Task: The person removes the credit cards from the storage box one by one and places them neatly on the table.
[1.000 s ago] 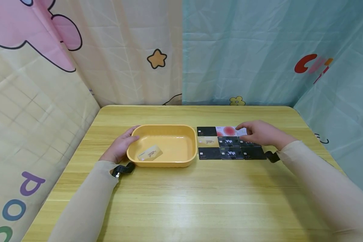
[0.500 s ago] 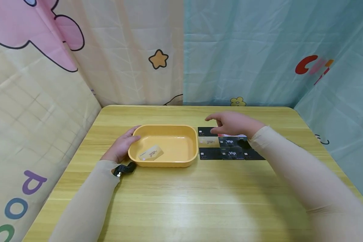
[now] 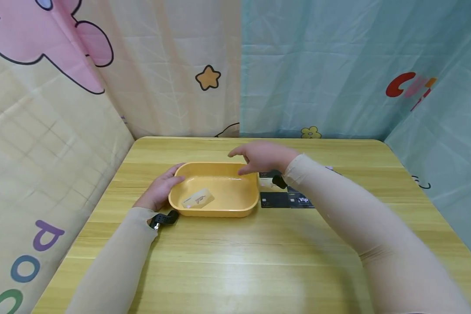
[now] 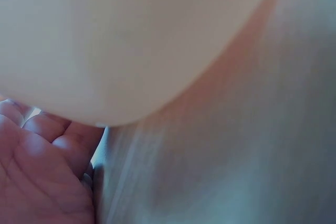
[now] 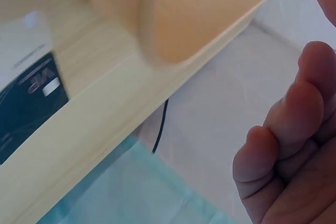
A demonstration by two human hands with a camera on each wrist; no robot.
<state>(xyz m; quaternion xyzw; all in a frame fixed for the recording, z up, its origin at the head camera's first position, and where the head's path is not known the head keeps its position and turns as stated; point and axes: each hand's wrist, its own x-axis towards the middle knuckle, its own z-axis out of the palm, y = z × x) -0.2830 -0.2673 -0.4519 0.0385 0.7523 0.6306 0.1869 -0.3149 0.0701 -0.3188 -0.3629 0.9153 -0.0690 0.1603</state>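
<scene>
The yellow plastic tray [image 3: 229, 196] stands left of the cards, with one gold card [image 3: 198, 199] lying inside it. My left hand [image 3: 158, 189] grips its left end, thumb over the rim; in the left wrist view the tray's pale wall [image 4: 131, 40] rises beside the palm. Over the tray's back right corner hovers my right hand [image 3: 264, 157], fingers spread and holding nothing visible. Black VIP cards [image 3: 274, 200] and a gold card [image 3: 271, 185] lie in rows under my right forearm, which hides several others. One black card [image 5: 31, 98] appears in the right wrist view.
The light wooden table [image 3: 220, 261] extends toward me in front of the tray. Patterned curtains [image 3: 172, 74] hang close behind the table and along its left and right sides. A dark wrist strap [image 3: 165, 219] sits on my left wrist.
My right hand has moved left from the cards to above the tray's right end, its forearm now covering more cards. My left hand and the tray stay in place.
</scene>
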